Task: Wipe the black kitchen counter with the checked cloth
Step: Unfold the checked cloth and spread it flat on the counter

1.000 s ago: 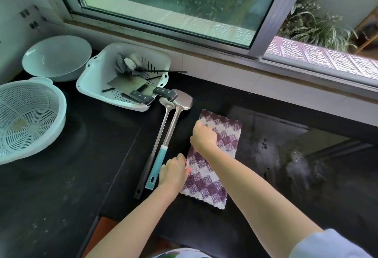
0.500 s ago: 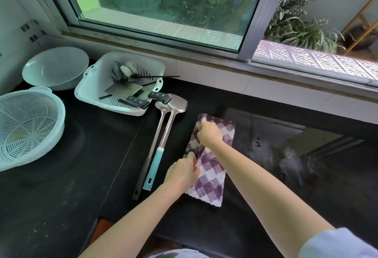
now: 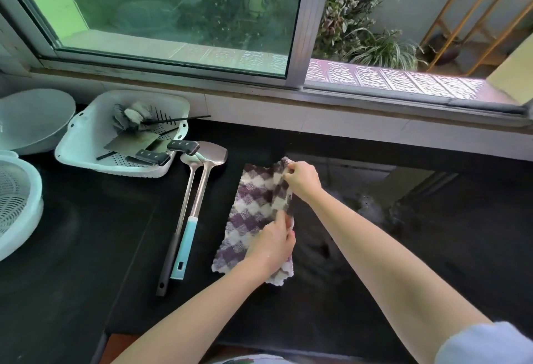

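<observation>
The checked cloth (image 3: 253, 213), purple and white, lies on the black kitchen counter (image 3: 86, 262) just to the right of two long-handled utensils. Its long axis runs from the near edge of the counter toward the window, leaning slightly right at the far end, so its far short edge faces the window sill and its near short edge faces the person. The right hand (image 3: 302, 180) pinches the far right corner of the cloth between thumb and fingers and lifts that edge a little off the surface. The left hand (image 3: 272, 244) is closed on the cloth's right edge nearer the person, with fabric bunched under the fingers; exactly how many layers it grips is hard to tell. The spatula (image 3: 199, 205) with the light blue handle and the ladle (image 3: 180, 213) beside it lie roughly parallel to the cloth. A white drainer tray (image 3: 86, 144) holding knives sits to the far left.
</observation>
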Action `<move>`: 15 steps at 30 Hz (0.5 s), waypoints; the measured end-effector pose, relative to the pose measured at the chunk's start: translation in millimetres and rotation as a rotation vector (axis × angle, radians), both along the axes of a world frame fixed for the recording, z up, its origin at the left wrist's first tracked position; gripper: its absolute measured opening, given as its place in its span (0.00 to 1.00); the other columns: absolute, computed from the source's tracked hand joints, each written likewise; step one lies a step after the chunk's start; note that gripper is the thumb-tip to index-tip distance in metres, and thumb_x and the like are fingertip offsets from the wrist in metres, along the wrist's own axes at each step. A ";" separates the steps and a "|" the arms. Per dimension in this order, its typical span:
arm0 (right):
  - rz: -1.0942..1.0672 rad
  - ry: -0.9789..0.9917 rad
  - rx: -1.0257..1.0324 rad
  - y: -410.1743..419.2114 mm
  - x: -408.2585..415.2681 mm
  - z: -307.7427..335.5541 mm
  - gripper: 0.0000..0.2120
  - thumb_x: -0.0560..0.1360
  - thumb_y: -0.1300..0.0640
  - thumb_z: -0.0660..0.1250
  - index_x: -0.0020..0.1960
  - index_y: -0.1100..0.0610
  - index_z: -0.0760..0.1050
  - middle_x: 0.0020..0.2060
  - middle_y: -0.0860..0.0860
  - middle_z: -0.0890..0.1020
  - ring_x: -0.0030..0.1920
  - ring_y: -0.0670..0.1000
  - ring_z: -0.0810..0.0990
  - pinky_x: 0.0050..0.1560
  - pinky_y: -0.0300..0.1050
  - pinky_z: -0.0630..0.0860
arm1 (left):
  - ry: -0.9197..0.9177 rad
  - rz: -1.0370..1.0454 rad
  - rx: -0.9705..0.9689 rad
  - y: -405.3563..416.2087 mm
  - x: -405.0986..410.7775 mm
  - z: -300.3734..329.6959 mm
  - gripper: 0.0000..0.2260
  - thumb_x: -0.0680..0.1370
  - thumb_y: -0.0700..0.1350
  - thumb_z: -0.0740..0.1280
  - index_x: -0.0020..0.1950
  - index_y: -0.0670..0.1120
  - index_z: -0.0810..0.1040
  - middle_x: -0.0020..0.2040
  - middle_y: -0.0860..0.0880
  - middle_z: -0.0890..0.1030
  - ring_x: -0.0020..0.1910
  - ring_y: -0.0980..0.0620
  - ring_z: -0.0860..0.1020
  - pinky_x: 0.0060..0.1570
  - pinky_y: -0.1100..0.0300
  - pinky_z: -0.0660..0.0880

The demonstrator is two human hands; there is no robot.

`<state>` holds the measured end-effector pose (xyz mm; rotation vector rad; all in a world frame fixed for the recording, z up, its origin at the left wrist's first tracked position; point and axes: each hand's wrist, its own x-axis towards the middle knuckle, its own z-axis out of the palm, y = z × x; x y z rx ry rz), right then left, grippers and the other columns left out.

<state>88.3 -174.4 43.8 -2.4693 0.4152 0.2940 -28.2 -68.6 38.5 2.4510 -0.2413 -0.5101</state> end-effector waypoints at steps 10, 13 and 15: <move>-0.131 -0.206 -0.137 -44.4 -14.5 8.4 0.21 0.75 0.67 0.57 0.62 0.53 0.79 0.60 0.52 0.81 0.57 0.55 0.80 0.49 0.43 0.75 | 0.037 -0.064 -0.228 -40.8 -10.0 19.2 0.07 0.82 0.45 0.56 0.57 0.42 0.66 0.48 0.39 0.81 0.48 0.38 0.79 0.46 0.47 0.74; -0.151 -0.197 -0.166 -53.7 -16.4 9.2 0.19 0.75 0.67 0.57 0.59 0.54 0.80 0.59 0.52 0.82 0.55 0.56 0.80 0.47 0.42 0.73 | 0.055 -0.082 -0.253 -50.3 -12.5 18.2 0.08 0.82 0.46 0.56 0.57 0.43 0.66 0.48 0.40 0.80 0.48 0.39 0.79 0.47 0.45 0.76; -0.150 -0.183 -0.183 -58.0 -18.1 7.0 0.19 0.75 0.66 0.57 0.59 0.54 0.80 0.59 0.53 0.82 0.56 0.56 0.80 0.49 0.43 0.74 | 0.064 -0.084 -0.257 -51.6 -14.3 17.0 0.08 0.82 0.46 0.56 0.57 0.44 0.66 0.50 0.41 0.80 0.49 0.40 0.79 0.49 0.45 0.76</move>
